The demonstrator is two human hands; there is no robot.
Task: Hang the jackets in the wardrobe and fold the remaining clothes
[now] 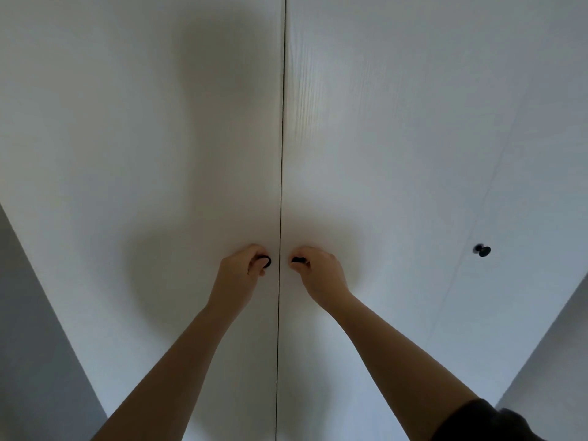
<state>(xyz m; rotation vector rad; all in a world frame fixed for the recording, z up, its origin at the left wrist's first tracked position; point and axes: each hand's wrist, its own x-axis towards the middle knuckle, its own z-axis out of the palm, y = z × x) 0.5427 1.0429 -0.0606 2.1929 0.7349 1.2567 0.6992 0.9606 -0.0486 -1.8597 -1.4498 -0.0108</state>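
White wardrobe doors (152,160), thin seam (281,173) between; left hand (240,268) and right hand (321,272) each round a black knob (267,261).

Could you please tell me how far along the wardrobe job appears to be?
Done: nothing shows; no clothes are in view. In hand: the left hand grips the left knob and the right hand grips the right knob of the wardrobe doors, which sit shut. Left, seemingly: opening them, hanging jackets, folding the rest.

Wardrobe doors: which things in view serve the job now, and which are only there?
In use: left hand, left knob, right hand, right knob, left door, right door.
Not in use: third knob, far-right door.
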